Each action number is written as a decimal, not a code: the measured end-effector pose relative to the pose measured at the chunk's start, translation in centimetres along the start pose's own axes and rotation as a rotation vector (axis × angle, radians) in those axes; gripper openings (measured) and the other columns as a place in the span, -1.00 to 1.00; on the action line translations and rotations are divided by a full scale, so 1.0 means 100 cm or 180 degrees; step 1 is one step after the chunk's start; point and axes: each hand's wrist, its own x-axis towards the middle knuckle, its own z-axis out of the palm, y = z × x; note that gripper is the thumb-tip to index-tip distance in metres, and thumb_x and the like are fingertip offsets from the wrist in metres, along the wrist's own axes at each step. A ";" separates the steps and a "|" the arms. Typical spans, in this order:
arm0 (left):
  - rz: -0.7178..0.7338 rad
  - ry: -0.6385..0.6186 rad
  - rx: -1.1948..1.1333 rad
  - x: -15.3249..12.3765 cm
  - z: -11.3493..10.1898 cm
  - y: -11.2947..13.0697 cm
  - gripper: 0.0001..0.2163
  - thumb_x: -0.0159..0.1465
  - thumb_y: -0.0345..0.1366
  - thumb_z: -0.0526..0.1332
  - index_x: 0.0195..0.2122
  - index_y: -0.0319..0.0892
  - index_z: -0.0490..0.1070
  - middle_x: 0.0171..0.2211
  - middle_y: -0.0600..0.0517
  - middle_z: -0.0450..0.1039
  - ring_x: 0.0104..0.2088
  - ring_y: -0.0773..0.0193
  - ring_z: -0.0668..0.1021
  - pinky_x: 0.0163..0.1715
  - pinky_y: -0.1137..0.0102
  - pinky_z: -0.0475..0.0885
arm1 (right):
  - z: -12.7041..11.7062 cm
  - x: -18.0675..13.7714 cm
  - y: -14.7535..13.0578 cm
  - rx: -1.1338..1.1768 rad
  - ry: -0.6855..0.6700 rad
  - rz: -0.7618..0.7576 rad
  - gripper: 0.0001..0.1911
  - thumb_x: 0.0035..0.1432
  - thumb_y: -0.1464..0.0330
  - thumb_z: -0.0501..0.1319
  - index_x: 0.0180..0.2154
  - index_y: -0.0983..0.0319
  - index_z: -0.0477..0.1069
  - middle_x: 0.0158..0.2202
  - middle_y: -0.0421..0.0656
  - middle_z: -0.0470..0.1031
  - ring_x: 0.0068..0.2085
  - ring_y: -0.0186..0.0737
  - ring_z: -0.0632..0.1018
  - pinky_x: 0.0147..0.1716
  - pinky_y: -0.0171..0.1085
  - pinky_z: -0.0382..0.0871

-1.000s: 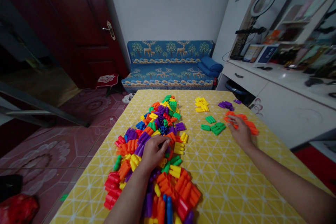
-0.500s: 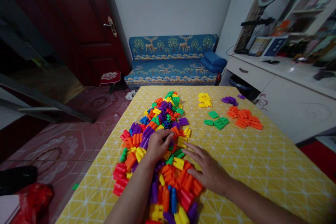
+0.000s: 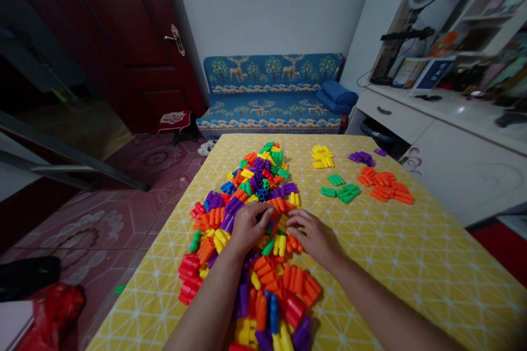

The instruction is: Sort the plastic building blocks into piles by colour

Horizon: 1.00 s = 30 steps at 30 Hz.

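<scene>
A long heap of colourful plastic building pieces (image 3: 263, 274), mostly ribbed, tube-like blocks, runs down the left part of the table. My left hand (image 3: 247, 226) rests on the middle of the heap, thumb and fingers curled inward; whatever they grip is hidden. To its right, my right hand (image 3: 315, 237) has its bent fingers and thumb apart at the heap's edge, beside a yellow block (image 3: 283, 223) and the orange blocks (image 3: 293, 244). Below it lie more orange blocks (image 3: 302, 282).
Sorted groups lie at the far right of the table: yellow blocks (image 3: 323, 157), purple blocks (image 3: 362, 158), green blocks (image 3: 347, 193) and orange blocks (image 3: 385, 185). A patterned blue sofa (image 3: 267, 104) stands beyond the yellow tablecloth (image 3: 395, 263). A white cabinet (image 3: 473, 170) flanks the right side.
My right hand has moved up and slightly left along the heap's edge, its fingers now more bent. Some yellow and orange blocks there have shifted. The left hand has stayed in place.
</scene>
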 end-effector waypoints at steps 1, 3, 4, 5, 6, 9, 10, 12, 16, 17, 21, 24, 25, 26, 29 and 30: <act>0.0000 0.0002 0.0005 0.000 0.000 0.000 -0.77 0.37 -0.24 0.12 -0.25 -0.15 0.57 -0.30 -0.01 0.61 -0.29 0.24 0.59 -0.27 0.40 0.40 | 0.001 -0.002 0.001 0.0166 0.0081 0.0057 -0.91 0.17 0.37 0.19 -0.31 0.17 0.48 -0.16 -0.14 0.55 -0.10 -0.19 0.55 -0.08 -0.20 0.43; 0.0011 -0.0002 0.0006 0.000 0.000 0.000 -0.77 0.37 -0.24 0.11 -0.25 -0.14 0.57 -0.30 -0.02 0.61 -0.29 0.24 0.59 -0.27 0.39 0.41 | 0.002 -0.002 0.008 0.0396 0.0296 0.0158 -0.88 0.20 0.33 0.16 -0.33 0.17 0.46 -0.30 -0.17 0.54 -0.24 -0.22 0.55 -0.22 -0.25 0.45; 0.0022 -0.0003 0.0001 0.000 0.000 0.000 -0.77 0.37 -0.24 0.11 -0.24 -0.14 0.57 -0.29 -0.02 0.61 -0.28 0.23 0.59 -0.26 0.39 0.41 | 0.002 0.001 0.012 0.0439 0.0423 0.0187 -0.86 0.22 0.31 0.14 -0.33 0.17 0.45 -0.34 -0.17 0.53 -0.28 -0.22 0.55 -0.26 -0.26 0.45; 0.0032 -0.0002 -0.0008 0.000 0.000 0.000 -0.77 0.37 -0.23 0.11 -0.24 -0.14 0.57 -0.29 -0.02 0.62 -0.28 0.23 0.59 -0.26 0.40 0.41 | 0.001 0.005 0.017 0.0445 0.0562 0.0178 -0.84 0.23 0.29 0.13 -0.33 0.18 0.44 -0.34 -0.16 0.53 -0.29 -0.21 0.54 -0.26 -0.25 0.45; 0.0043 0.0001 -0.0016 0.000 0.000 0.000 -0.77 0.37 -0.23 0.12 -0.24 -0.14 0.57 -0.29 -0.02 0.62 -0.27 0.23 0.59 -0.25 0.40 0.41 | 0.000 0.010 0.022 0.0415 0.0700 0.0122 -0.84 0.23 0.30 0.12 -0.32 0.19 0.45 -0.31 -0.13 0.54 -0.25 -0.19 0.54 -0.22 -0.23 0.45; 0.0062 0.0026 -0.0047 0.000 0.000 -0.001 -0.77 0.37 -0.24 0.12 -0.24 -0.15 0.57 -0.30 -0.01 0.61 -0.28 0.25 0.59 -0.25 0.41 0.41 | -0.004 0.028 0.032 0.0142 0.0810 -0.0097 -0.76 0.17 0.35 0.16 -0.11 0.21 0.45 -0.05 -0.03 0.50 0.01 -0.10 0.49 0.03 -0.09 0.38; 0.0062 0.0024 -0.0057 0.000 0.000 -0.001 -0.77 0.37 -0.25 0.12 -0.24 -0.15 0.57 -0.30 -0.01 0.61 -0.28 0.25 0.59 -0.26 0.41 0.41 | -0.004 0.033 0.034 0.0005 0.0732 -0.0128 -0.65 0.13 0.38 0.18 -0.01 0.21 0.42 0.05 -0.02 0.46 0.09 -0.08 0.44 0.11 -0.05 0.32; 0.0052 0.0012 -0.0076 -0.001 0.001 -0.002 -0.77 0.37 -0.25 0.11 -0.24 -0.15 0.57 -0.30 -0.01 0.61 -0.29 0.25 0.59 -0.26 0.41 0.41 | -0.003 0.040 0.036 -0.0331 0.0483 -0.0102 -0.48 0.06 0.41 0.23 0.11 0.18 0.36 0.16 -0.03 0.38 0.18 -0.05 0.37 0.18 0.01 0.23; 0.0017 0.0006 -0.0091 -0.001 0.000 -0.002 -0.76 0.37 -0.25 0.11 -0.23 -0.16 0.57 -0.30 -0.02 0.61 -0.29 0.24 0.59 -0.26 0.40 0.41 | 0.000 0.040 0.034 -0.0646 0.0194 -0.0018 -0.65 0.03 0.47 0.24 -0.09 0.16 0.49 -0.04 -0.10 0.48 0.03 -0.12 0.46 0.07 -0.08 0.32; 0.0012 0.0009 -0.0089 -0.001 0.000 -0.002 -0.76 0.37 -0.25 0.11 -0.23 -0.16 0.58 -0.30 -0.03 0.61 -0.29 0.23 0.59 -0.26 0.40 0.41 | -0.001 0.038 0.033 -0.0564 0.0255 0.0013 -0.72 0.03 0.47 0.23 -0.16 0.17 0.50 -0.12 -0.12 0.49 -0.03 -0.15 0.48 0.01 -0.13 0.36; 0.0011 0.0009 -0.0067 0.000 -0.001 0.000 -0.76 0.37 -0.24 0.11 -0.24 -0.15 0.58 -0.29 -0.03 0.61 -0.29 0.23 0.59 -0.26 0.39 0.41 | -0.012 0.023 0.019 -0.0083 0.0552 0.0182 -0.83 0.03 0.42 0.23 -0.26 0.17 0.44 -0.22 -0.15 0.45 -0.21 -0.21 0.51 -0.22 -0.25 0.42; 0.0029 -0.0011 -0.0047 0.000 -0.001 0.002 -0.76 0.37 -0.24 0.11 -0.25 -0.14 0.57 -0.30 -0.02 0.61 -0.29 0.24 0.59 -0.26 0.40 0.41 | -0.020 0.004 0.001 -0.0185 -0.0115 0.0188 -0.75 0.04 0.36 0.26 -0.16 0.12 0.46 -0.19 -0.18 0.45 -0.27 -0.24 0.51 -0.31 -0.29 0.40; 0.0035 -0.0019 -0.0045 0.000 -0.002 0.002 -0.76 0.37 -0.24 0.11 -0.25 -0.14 0.57 -0.30 -0.03 0.61 -0.29 0.24 0.59 -0.26 0.40 0.41 | -0.021 -0.002 -0.005 -0.0321 -0.0382 0.0177 -0.70 0.05 0.34 0.28 -0.11 0.09 0.47 -0.17 -0.18 0.45 -0.26 -0.23 0.52 -0.31 -0.29 0.39; 0.0041 -0.0025 -0.0044 0.000 -0.002 0.002 -0.76 0.37 -0.24 0.10 -0.25 -0.14 0.57 -0.29 -0.03 0.61 -0.28 0.24 0.59 -0.25 0.39 0.41 | -0.022 -0.007 -0.010 -0.0471 -0.0579 0.0183 -0.67 0.06 0.32 0.29 -0.08 0.05 0.47 -0.16 -0.19 0.45 -0.23 -0.21 0.52 -0.29 -0.28 0.38; 0.0042 -0.0028 -0.0048 0.000 -0.001 0.002 -0.75 0.37 -0.24 0.10 -0.25 -0.14 0.58 -0.29 -0.03 0.61 -0.28 0.23 0.59 -0.25 0.39 0.42 | -0.018 -0.015 -0.021 -0.0797 -0.0631 0.0292 -0.71 0.06 0.35 0.29 -0.12 0.06 0.47 -0.12 -0.17 0.45 -0.12 -0.16 0.52 -0.19 -0.26 0.36; 0.0034 -0.0019 -0.0049 0.000 -0.001 0.001 -0.75 0.37 -0.24 0.10 -0.24 -0.15 0.58 -0.29 -0.04 0.61 -0.29 0.23 0.59 -0.25 0.39 0.42 | -0.015 -0.015 -0.022 -0.0842 -0.0571 0.0327 -0.74 0.05 0.39 0.28 -0.16 0.08 0.46 -0.11 -0.17 0.45 -0.09 -0.15 0.52 -0.16 -0.26 0.35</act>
